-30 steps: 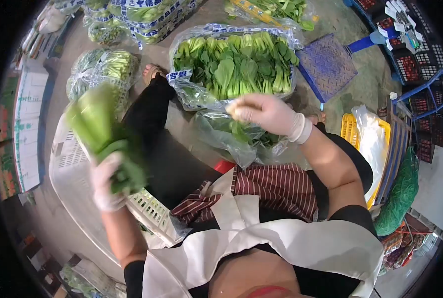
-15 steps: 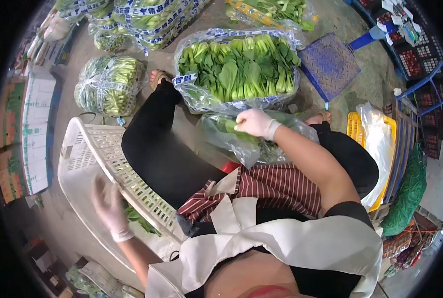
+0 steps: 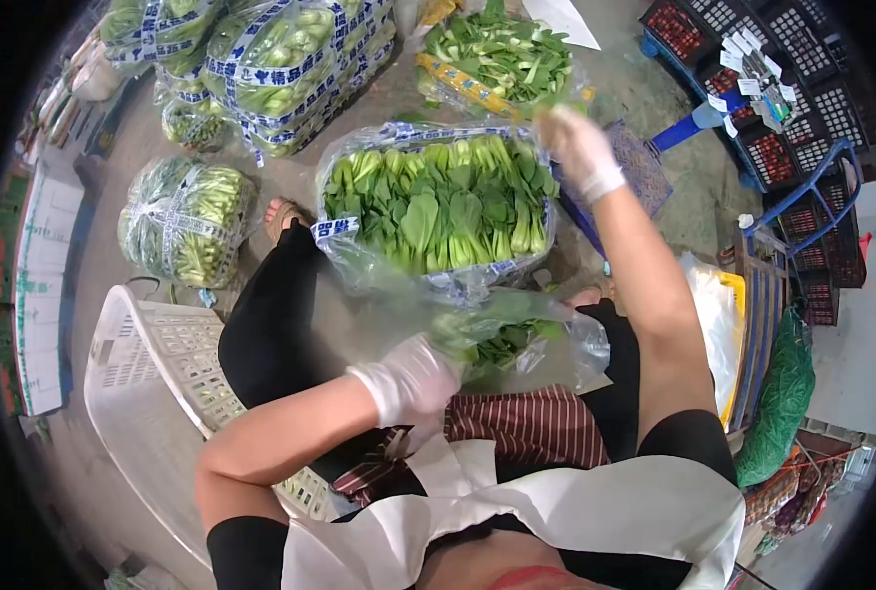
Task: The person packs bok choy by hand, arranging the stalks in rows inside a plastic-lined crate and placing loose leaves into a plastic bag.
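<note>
My right hand (image 3: 578,152), in a thin white glove, is closed with its fingertips pinching a blurred green leaf (image 3: 558,102). It is raised beside the pile of loose leafy greens (image 3: 502,51) at the back. My gloved left hand (image 3: 416,380) is low over my lap, at the near left side of a clear plastic bag (image 3: 587,339) with some green leaves (image 3: 505,344) in it. Motion smears its fingers, so its grip is unclear. Just beyond lies an open plastic-lined pack of bok choy (image 3: 438,211), heads in tidy rows.
A white plastic crate (image 3: 153,364) stands at my left. Wrapped vegetable bundles (image 3: 187,216) are on the floor and stacked (image 3: 291,74) behind. A blue platform scale (image 3: 635,177), a yellow crate (image 3: 731,364) with plastic bags, and black crates (image 3: 802,39) are on the right.
My right hand has moved from the bag up and away toward the loose greens. My left hand has come out of the white crate to the bag. The view has shifted slightly.
</note>
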`<action>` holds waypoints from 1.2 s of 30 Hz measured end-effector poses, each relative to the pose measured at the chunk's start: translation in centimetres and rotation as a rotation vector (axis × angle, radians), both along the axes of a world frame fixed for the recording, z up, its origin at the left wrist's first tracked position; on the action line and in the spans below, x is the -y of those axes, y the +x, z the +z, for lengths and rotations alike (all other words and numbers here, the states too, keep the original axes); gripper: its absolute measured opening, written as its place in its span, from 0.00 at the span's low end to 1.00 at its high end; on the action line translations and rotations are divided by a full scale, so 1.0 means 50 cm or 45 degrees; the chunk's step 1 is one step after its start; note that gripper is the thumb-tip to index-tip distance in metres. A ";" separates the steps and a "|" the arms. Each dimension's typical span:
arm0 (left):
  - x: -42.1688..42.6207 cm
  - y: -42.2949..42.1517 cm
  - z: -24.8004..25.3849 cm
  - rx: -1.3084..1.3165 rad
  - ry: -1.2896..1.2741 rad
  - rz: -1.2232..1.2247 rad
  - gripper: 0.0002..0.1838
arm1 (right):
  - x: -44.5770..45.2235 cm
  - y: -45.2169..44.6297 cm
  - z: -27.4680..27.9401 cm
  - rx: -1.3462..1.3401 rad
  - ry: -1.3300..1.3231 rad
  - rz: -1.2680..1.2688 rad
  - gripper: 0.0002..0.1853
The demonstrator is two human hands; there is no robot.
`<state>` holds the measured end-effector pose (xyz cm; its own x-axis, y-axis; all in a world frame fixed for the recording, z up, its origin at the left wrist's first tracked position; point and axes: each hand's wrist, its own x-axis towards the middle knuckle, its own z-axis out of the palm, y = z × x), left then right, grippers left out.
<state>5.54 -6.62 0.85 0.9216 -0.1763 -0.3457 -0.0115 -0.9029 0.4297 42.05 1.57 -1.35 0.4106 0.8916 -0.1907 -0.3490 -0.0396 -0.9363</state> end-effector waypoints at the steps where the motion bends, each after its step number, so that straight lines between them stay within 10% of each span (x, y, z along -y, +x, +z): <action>1: -0.027 0.002 0.064 -0.080 -0.064 -0.009 0.10 | -0.042 0.046 -0.016 -0.196 0.261 -0.125 0.15; 5: -0.083 -0.028 0.110 -0.307 -0.318 -0.002 0.13 | -0.114 0.041 -0.003 -0.107 0.261 -0.329 0.20; 9: -0.118 -0.015 0.077 -0.288 -0.889 -0.049 0.16 | -0.144 0.009 -0.229 0.533 -0.194 0.307 0.17; 11: -0.109 0.005 0.049 -0.378 -0.788 -0.092 0.18 | -0.124 -0.061 -0.244 1.322 -0.502 0.352 0.20; 17: -0.126 -0.004 0.055 -0.277 -0.758 0.057 0.17 | -0.214 -0.107 -0.352 1.867 -0.580 0.707 0.29; 23: -0.163 -0.015 0.079 -0.151 -0.739 0.256 0.13 | -0.327 -0.170 -0.408 1.985 -0.724 0.931 0.49; 36: -0.155 -0.037 0.071 -0.047 -0.629 0.331 0.15 | -0.392 -0.202 -0.401 1.847 -0.831 1.356 0.56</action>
<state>3.71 1.12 4.42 0.9453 -0.0938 -0.3123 0.2076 -0.5652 0.7984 31.95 21.16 -21.40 -0.0494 0.7874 -0.6144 0.9758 -0.0931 -0.1978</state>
